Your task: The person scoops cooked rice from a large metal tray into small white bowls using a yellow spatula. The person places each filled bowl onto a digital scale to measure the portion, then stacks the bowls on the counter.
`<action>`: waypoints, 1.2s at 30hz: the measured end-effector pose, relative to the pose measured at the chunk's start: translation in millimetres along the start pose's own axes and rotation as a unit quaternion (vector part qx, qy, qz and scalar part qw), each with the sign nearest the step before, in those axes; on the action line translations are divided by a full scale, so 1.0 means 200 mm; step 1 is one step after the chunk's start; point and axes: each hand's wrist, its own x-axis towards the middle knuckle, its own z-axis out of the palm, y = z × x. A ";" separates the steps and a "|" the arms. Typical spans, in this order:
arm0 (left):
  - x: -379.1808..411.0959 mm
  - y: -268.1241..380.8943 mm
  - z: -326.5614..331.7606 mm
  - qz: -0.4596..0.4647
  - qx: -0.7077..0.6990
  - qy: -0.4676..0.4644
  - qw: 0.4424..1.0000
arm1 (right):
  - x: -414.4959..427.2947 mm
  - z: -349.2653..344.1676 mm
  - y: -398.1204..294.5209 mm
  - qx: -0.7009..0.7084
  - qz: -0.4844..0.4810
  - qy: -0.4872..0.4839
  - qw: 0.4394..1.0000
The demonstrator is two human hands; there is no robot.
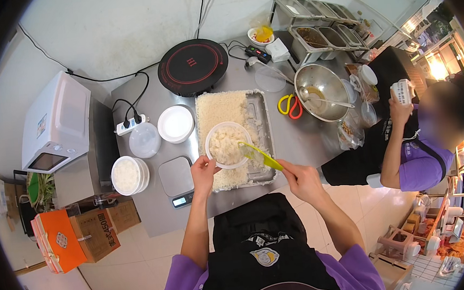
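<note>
My left hand (205, 173) grips the rim of a round white bowl (209, 154) heaped with cooked rice (227, 144). Between the fingers of my right hand (300, 178) is the handle of a lime-green rice paddle (272, 162). Its blade, smeared with rice, reaches over the bowl's right rim. Beneath the bowl lies a rectangular metal tray (272, 142). A thick layer of rice (221, 107) covers its left part, while bare metal with scattered grains shows along the right. Left of my left hand stands a digital kitchen scale (176, 177) with nothing on its plate.
Stacked white bowls (176, 124), rice-filled tubs (130, 175) and a power strip (131, 125) stand left. An induction cooker (193, 66) sits behind the tray. To the right are scissors (290, 105), a steel mixing bowl (321, 80) with a ladle, and a co-worker (420, 146) holding a container.
</note>
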 end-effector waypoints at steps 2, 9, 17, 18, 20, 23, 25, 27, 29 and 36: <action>0.01 0.00 -0.01 -0.002 -0.003 -0.001 1.000 | -0.01 -0.03 0.00 0.013 0.008 0.017 1.000; -0.01 0.02 0.05 -0.016 0.011 -0.008 1.000 | 0.08 0.02 0.02 0.008 0.034 0.033 0.999; -0.01 0.00 0.05 -0.003 0.012 0.005 1.000 | -0.04 0.01 0.03 -0.017 0.002 -0.021 1.000; -0.01 0.00 0.05 -0.005 0.010 0.008 1.000 | -0.05 0.00 0.03 -0.011 0.007 -0.012 1.000; 0.00 0.00 0.05 -0.006 0.001 0.011 1.000 | -0.06 -0.02 0.02 0.000 0.019 0.004 1.000; -0.01 -0.01 0.06 -0.009 -0.014 0.009 1.000 | -0.05 -0.03 0.03 0.005 0.057 0.027 0.998; 0.00 0.01 0.07 -0.014 -0.013 0.007 1.000 | -0.05 0.00 0.04 0.027 0.058 0.027 0.998; 0.00 0.00 0.09 0.004 -0.012 0.007 1.000 | -0.06 0.00 0.05 0.044 0.057 0.039 0.997; 0.00 0.00 0.10 0.022 0.003 0.019 1.000 | -0.08 0.00 0.06 0.056 0.056 0.064 0.995; 0.04 -0.02 0.05 0.097 0.052 0.047 0.993 | -0.09 0.00 0.02 0.041 0.047 0.073 0.995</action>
